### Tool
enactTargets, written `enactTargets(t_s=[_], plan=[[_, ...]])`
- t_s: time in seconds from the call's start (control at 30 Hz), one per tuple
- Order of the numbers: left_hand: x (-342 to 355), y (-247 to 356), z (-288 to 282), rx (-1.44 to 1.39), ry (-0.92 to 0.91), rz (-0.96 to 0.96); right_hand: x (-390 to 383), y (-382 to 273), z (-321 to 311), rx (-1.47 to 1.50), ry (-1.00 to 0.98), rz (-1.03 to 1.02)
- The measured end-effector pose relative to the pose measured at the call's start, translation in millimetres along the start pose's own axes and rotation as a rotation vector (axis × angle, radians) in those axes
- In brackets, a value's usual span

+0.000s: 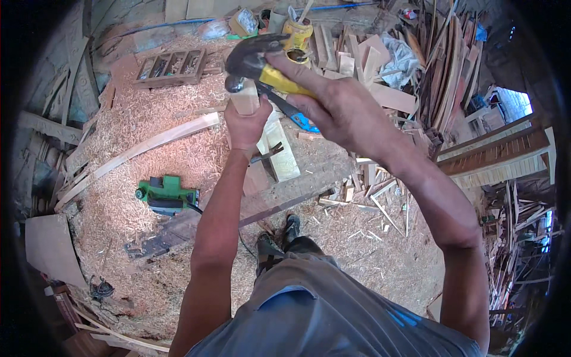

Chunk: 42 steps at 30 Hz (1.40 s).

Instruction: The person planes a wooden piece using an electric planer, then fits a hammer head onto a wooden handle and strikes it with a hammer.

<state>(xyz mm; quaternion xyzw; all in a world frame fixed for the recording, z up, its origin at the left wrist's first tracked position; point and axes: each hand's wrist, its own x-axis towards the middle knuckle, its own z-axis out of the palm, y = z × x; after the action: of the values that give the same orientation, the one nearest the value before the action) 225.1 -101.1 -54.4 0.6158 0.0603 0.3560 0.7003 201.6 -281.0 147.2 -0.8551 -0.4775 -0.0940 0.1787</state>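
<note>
My right hand [336,104] grips a hammer [273,77] with a yellow-and-black handle and dark head; its shiny face is at the top of a pale wood block [244,100], whether touching I cannot tell. My left hand [247,125] holds that block upright, fingers wrapped round it. Just behind my hands lies a saw [303,120] with a blue handle. Below them a pale wooden piece [282,160] with a dark metal tool [267,153] across it lies on a weathered plank [315,181].
Left are a green electric planer [166,193] with cord, a long curved batten [143,143] and a slotted wooden tray [169,68], among shavings. Offcuts [375,65], yellow containers [297,33] and leaning strips [440,77] fill the back. A slatted wooden piece [493,160] stands right.
</note>
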Motion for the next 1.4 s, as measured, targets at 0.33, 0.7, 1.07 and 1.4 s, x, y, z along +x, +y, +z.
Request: enactTargets(t_s=[0.33, 0.7, 1.07, 1.4], plan=[[-2.4, 3.6, 6.8, -0.057, -0.024, -0.001, 13.6, -26.8, -89.6, 0.373, 0.777, -0.299], [-3.8, -7.0, -2.2, -0.006, -0.017, -0.006, -10.6, -21.1, -43.4, 0.245, 0.448, 0.066], [-7.8, -6.7, 3.4, -0.07, -0.037, 0.02, -17.5, -5.8, -5.4, 0.14, -0.024, 0.119], [-4.8, -5.1, 4.9, -0.076, -0.058, -0.018, 2.5, -39.6, -67.9, 0.035, 0.955, 0.049]])
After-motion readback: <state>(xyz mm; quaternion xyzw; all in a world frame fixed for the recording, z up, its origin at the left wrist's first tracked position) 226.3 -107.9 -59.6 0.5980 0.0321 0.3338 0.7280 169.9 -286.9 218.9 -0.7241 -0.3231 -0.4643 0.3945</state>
